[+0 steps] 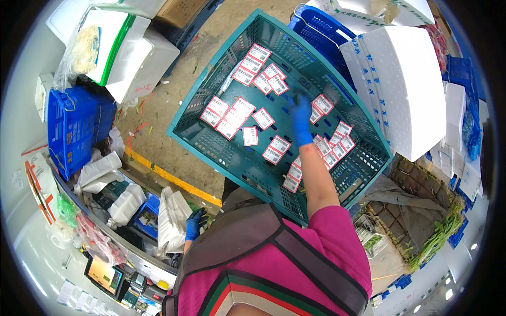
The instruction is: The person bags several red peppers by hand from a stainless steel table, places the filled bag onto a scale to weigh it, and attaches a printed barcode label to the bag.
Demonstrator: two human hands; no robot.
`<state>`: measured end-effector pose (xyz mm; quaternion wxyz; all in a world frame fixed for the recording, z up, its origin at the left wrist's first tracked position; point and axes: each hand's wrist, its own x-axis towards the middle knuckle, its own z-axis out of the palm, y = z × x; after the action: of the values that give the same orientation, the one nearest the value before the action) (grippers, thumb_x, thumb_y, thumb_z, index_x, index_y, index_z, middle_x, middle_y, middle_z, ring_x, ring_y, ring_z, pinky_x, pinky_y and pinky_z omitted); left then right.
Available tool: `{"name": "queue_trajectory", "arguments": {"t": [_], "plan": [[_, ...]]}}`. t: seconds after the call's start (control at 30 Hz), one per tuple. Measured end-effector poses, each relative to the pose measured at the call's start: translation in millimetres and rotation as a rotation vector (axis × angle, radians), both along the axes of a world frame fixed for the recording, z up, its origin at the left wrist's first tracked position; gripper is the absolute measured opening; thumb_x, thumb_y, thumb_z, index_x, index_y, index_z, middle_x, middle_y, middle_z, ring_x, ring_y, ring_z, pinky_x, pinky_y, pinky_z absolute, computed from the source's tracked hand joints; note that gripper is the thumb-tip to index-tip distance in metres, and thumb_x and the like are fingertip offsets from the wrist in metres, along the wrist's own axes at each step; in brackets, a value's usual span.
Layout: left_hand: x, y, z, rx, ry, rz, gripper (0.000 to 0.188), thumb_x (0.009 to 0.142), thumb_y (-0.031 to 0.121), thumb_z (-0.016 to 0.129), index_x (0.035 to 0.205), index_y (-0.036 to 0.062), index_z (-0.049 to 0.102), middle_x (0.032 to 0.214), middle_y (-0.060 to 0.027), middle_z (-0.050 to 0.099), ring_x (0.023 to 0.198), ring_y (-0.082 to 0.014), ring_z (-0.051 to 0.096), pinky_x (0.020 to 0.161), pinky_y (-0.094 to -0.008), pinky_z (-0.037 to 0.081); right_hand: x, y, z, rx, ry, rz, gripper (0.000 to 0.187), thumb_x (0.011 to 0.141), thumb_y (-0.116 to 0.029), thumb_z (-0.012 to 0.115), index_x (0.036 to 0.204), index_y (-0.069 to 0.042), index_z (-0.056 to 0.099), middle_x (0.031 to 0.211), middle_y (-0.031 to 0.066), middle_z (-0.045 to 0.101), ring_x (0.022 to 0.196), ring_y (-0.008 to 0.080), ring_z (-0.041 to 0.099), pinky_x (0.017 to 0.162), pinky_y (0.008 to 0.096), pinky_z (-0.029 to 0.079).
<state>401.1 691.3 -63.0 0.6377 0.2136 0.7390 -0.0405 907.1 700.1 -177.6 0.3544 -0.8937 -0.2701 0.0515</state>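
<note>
Right grip [301, 115] inside teal crate [211, 164], just beside red-edged labels [323, 104].

This is looking like a produce packing area: white foam boxes [403, 95] are standing near blue crates [79, 129], barcode labels [227, 129] are lying in 1 teal crate [232, 166], and leafy greens [428, 250] are showing.

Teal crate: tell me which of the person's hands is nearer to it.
Right: the right hand is over the inside of the teal crate; the left hand is outside it, beside white sheeting.
</note>
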Motion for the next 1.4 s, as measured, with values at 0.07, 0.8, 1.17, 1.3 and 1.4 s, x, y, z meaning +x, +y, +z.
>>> {"name": "queue_trajectory", "arguments": {"t": [0.07, 0.8, 1.17, 1.3, 1.4], "plan": [[-0.3, -0.6, -1.5, -0.001, -0.017, 0.000, 0.027, 0.081, 0.021, 0.052, 0.103, 0.0070, 0.056, 0.093, -0.0045, 0.060, 0.079, -0.0158, 0.058, 0.065, -0.0245, 0.043, -23.9, -23.4, 3.9, 0.016, -0.003, 0.099, 0.027, 0.071, -0.008, 0.057, 0.098, -0.009, 0.057, 0.093, 0.0125, 0.056, 0.084, 0.0304, 0.054, 0.073, 0.0363, 0.044], [-27.4, -18.0, -25.0, 0.089, -0.088, 0.021, 0.030, 0.080, 0.024, 0.052, 0.106, 0.0087, 0.054, 0.097, -0.0060, 0.059, 0.077, -0.0177, 0.059, 0.063, -0.0277, 0.045, -71.4, -22.3, 34.4, -0.018, 0.345, 0.209, 0.020, 0.076, -0.017, 0.058, 0.090, -0.003, 0.061, 0.083, 0.0144, 0.060, 0.074, 0.0262, 0.058, 0.068, 0.0310, 0.044], [-69.7, 2.4, -70.8, 0.417, 0.105, -0.468, 0.039, 0.075, 0.033, 0.057, 0.099, 0.0020, 0.058, 0.097, -0.0170, 0.058, 0.092, -0.0264, 0.055, 0.079, -0.0308, 0.042, -85.0, -8.9, 73.7, 0.156, 0.120, 0.312, 0.020, 0.074, -0.006, 0.057, 0.094, -0.002, 0.057, 0.080, 0.0113, 0.058, 0.069, 0.0208, 0.056, 0.063, 0.0298, 0.044], [-72.3, 33.6, -37.4, 0.456, 0.251, -0.527, 0.040, 0.073, 0.031, 0.060, 0.100, 0.0010, 0.057, 0.092, -0.0160, 0.060, 0.085, -0.0258, 0.058, 0.076, -0.0329, 0.043, -111.2, 27.8, 124.6, 0.259, 0.160, 0.306, 0.032, 0.074, -0.003, 0.056, 0.106, -0.003, 0.051, 0.085, 0.0094, 0.056, 0.070, 0.0148, 0.054, 0.064, 0.0262, 0.044], [-113.6, 57.8, -40.2, 0.533, 0.207, -0.507, 0.040, 0.074, 0.031, 0.059, 0.100, 0.0009, 0.057, 0.092, -0.0158, 0.060, 0.085, -0.0255, 0.058, 0.076, -0.0327, 0.043, -140.9, 65.6, 176.4, 0.375, 0.229, 0.400, 0.033, 0.074, -0.004, 0.056, 0.107, -0.006, 0.052, 0.100, 0.0108, 0.053, 0.078, 0.0192, 0.055, 0.069, 0.0300, 0.044]]}}
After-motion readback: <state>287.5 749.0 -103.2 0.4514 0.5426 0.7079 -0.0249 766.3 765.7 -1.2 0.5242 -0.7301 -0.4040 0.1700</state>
